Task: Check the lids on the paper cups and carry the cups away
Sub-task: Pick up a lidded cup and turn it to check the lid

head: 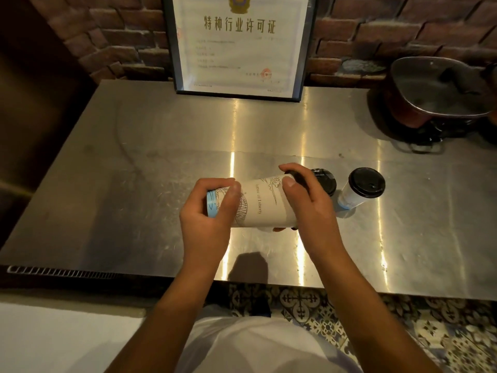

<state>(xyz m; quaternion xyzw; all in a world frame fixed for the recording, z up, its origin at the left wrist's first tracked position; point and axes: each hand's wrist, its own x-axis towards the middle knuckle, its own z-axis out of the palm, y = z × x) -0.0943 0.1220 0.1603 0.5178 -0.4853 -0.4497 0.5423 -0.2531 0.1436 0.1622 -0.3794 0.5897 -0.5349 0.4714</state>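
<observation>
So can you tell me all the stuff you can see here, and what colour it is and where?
held paper cup: 1, white with drawings and a blue base, turned on its side above the counter between both hands
standing paper cup: 1, white with a black lid, on the counter right of the hands
black lid: 1, showing behind the right hand; what is under it is hidden
counter: 1, shiny silver metal
framed certificate: 1, white paper in a dark frame, leaning on the brick wall at the back
pot: 1, dark reddish, far right on the counter
floor tiles: patterned, below the counter edge
left hand: grips the cup's base end
right hand: grips the cup's lid end
</observation>
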